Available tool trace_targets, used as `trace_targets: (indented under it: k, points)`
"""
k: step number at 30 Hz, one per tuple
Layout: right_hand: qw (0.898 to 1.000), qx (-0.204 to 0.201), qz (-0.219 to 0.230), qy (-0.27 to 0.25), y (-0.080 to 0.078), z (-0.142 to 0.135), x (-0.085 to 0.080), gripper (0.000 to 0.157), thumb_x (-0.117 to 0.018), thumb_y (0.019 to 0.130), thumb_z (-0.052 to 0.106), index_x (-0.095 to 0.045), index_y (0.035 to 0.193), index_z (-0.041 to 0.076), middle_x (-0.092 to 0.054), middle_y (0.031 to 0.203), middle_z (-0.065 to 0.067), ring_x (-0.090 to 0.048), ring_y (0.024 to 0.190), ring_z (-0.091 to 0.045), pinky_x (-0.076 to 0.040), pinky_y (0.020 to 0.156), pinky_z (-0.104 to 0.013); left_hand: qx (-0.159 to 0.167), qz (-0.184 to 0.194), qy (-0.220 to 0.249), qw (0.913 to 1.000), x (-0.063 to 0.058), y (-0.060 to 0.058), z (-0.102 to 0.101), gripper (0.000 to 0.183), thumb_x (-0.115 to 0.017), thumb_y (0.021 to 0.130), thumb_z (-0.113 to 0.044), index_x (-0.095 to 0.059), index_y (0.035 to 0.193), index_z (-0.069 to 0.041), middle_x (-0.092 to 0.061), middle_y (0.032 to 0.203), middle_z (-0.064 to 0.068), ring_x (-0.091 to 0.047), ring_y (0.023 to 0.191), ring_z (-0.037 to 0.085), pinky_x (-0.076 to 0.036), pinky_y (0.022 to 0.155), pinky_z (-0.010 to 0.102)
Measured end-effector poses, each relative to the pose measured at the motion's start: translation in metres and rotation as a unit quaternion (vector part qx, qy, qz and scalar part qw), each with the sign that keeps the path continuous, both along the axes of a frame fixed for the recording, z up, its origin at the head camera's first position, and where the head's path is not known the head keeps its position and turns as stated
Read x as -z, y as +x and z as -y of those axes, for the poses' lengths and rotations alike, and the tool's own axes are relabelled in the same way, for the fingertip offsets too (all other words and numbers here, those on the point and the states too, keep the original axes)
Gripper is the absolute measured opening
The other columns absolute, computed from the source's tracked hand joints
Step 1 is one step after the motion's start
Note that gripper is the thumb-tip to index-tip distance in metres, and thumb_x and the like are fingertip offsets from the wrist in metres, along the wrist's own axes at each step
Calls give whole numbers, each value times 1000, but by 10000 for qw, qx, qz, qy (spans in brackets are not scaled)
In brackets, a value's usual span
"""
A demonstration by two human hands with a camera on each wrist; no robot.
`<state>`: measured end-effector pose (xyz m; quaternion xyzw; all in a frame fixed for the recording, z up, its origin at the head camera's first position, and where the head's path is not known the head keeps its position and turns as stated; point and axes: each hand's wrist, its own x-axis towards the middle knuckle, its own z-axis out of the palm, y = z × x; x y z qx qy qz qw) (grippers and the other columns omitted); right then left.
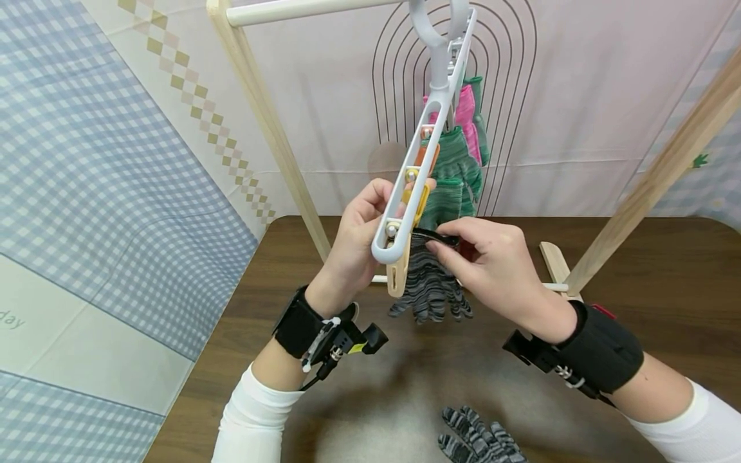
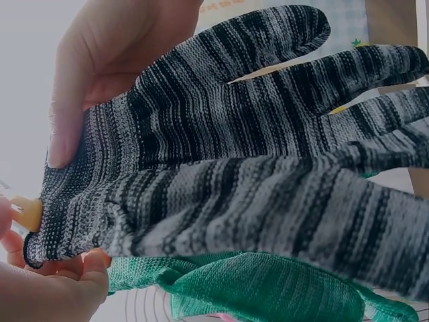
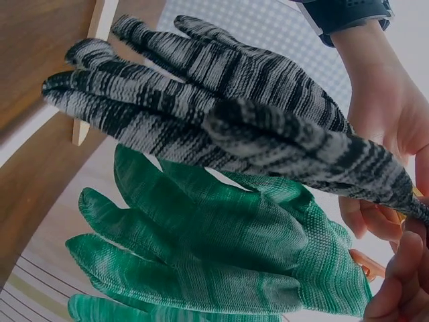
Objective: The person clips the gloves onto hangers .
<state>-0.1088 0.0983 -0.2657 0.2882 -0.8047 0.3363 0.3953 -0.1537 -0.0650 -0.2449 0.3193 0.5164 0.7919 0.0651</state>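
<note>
A grey-and-black striped knit glove [image 1: 431, 283] hangs fingers down near the end of a white clip hanger [image 1: 425, 145]. My right hand [image 1: 492, 263] pinches its dark cuff between thumb and index finger. My left hand [image 1: 353, 238] is at the hanger's near end, its fingers passing behind the bar and pinching a yellow clip [image 1: 422, 204]. In the left wrist view, this clip [image 2: 27, 213] overlaps the edge of the glove cuff [image 2: 60, 215]. A beige clip [image 1: 397, 276] hangs at the hanger's tip. Green gloves [image 3: 214, 228] hang just behind the striped one.
Another striped glove [image 1: 477, 437] lies on the brown table [image 1: 347, 411] at the front. A wooden rack with a white top rod [image 1: 307, 9] carries the hanger. Its posts [image 1: 278, 128] stand on both sides. Farther along hangs a pink glove [image 1: 466, 119], with an orange clip [image 1: 431, 157] nearer.
</note>
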Motion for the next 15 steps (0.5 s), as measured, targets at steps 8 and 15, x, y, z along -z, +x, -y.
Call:
trace_targets:
  k: [8,15]
  points:
    - [9999,2,145,1,1,0,2,9,-69,72,1,-65,80,3,-55,63,0,-38,51,-2,-30,48,-13,20,28,-51,10000,1,1,0,24,-36,86,9,-44,79,-12,-47,72,-3,-45,65,7,-38,55,18]
    - [9998,-59,187,3,1,-1,3,9,-68,72,1,-64,80,3,-54,63,1,-38,52,-2,-30,49,-13,22,17,-33,10000,0,2,0,25,-36,85,9,-44,77,-12,-55,78,-6,-44,65,6,-37,54,17]
